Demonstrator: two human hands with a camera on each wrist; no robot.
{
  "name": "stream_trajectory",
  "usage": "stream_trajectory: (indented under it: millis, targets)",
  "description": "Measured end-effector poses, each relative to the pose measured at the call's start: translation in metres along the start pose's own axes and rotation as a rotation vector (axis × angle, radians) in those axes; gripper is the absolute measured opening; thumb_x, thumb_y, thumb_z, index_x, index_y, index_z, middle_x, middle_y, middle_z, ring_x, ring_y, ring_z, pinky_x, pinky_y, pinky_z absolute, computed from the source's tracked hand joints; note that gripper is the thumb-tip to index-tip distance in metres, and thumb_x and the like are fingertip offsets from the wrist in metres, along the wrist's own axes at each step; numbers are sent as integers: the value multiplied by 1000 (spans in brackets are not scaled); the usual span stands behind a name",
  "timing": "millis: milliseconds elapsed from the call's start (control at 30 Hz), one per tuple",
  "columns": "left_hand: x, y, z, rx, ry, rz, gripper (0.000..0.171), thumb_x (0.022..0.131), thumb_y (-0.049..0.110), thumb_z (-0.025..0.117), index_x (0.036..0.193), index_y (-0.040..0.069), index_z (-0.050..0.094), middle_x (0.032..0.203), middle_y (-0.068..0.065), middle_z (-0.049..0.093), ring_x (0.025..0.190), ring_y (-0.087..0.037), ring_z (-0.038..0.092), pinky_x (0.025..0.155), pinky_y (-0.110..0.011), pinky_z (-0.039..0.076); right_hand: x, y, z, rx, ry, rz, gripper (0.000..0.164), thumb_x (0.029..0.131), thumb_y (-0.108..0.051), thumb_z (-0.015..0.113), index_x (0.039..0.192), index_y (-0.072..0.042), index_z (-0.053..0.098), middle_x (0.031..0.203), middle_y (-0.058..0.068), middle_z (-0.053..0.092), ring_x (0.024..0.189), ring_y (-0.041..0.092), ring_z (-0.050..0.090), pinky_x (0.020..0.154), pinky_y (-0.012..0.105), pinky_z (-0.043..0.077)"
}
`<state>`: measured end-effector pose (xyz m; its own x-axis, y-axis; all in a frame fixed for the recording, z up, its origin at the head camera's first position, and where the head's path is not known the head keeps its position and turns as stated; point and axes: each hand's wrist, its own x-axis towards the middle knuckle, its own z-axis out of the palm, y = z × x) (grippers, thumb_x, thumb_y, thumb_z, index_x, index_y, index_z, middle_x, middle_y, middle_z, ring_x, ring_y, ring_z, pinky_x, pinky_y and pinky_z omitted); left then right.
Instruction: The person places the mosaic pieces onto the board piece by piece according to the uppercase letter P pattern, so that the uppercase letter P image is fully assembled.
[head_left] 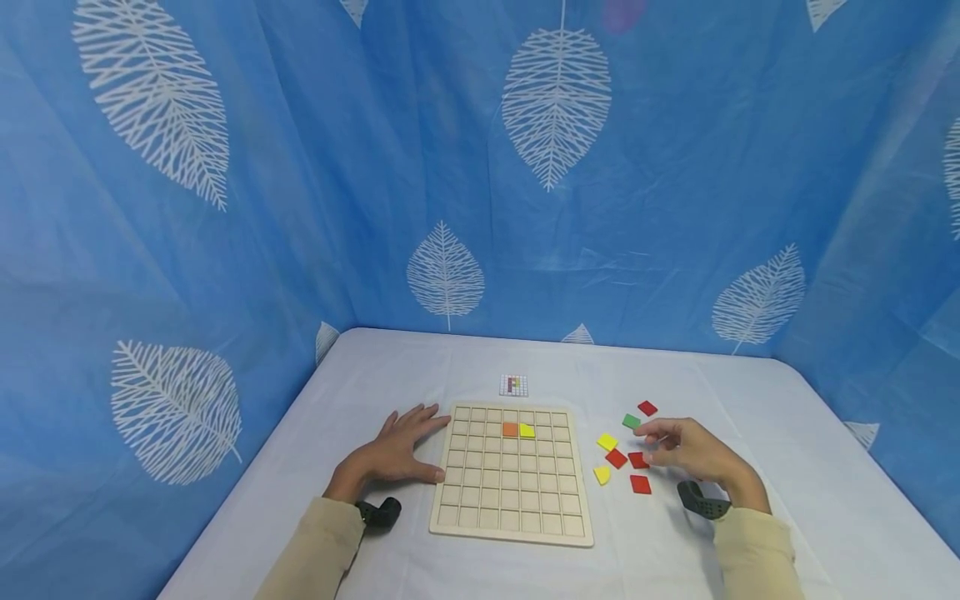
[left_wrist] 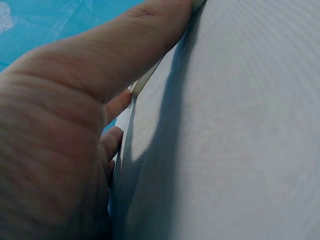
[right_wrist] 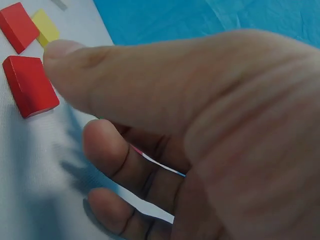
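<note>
A wooden grid board (head_left: 491,521) lies on the table, with an orange square tile (head_left: 510,430) and a yellow tile (head_left: 527,431) in neighbouring cells of an upper row. My left hand (head_left: 401,450) is spread along the board's left edge, thumb and a fingertip at the rim. Over the loose tiles to the right hovers my right hand (head_left: 686,450), fingers loosely bent, no tile visible in its grasp. Its index fingertip is close to a green tile (head_left: 632,422). Beneath the thumb lies a red tile (head_left: 637,460), also seen in the right wrist view as a red block (right_wrist: 31,86).
Other red tiles (head_left: 641,484) and yellow tiles (head_left: 607,442) lie scattered right of the board. A small printed pattern card (head_left: 513,385) sits beyond the board's far edge. Blue curtains (head_left: 480,167) with white leaf prints surround the white-covered table (head_left: 390,358).
</note>
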<state>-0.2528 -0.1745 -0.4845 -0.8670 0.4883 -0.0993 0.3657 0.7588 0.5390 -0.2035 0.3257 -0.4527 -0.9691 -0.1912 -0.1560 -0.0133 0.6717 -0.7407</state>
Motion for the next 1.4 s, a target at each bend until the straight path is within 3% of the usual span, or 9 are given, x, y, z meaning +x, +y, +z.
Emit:
stream_trajectory:
  millis: [333, 1400]
  targets:
    - [1, -3, 1, 13, 0, 10, 102, 70, 67, 79, 156, 29, 38, 168, -2, 23, 158, -31, 10, 126, -60, -1, 2, 0, 5, -19, 1, 54, 41, 80, -16, 84, 118, -7, 71, 92, 6, 60, 86, 20, 52, 66, 24, 46]
    - [0, 2, -1, 2, 1, 16, 101, 71, 65, 80, 155, 28, 39, 168, -4, 23, 158, -32, 10, 126, -60, -3, 3, 3, 10, -53, -1, 54, 33, 78, -13, 86, 108, -6, 73, 83, 3, 54, 79, 18, 49, 62, 23, 42]
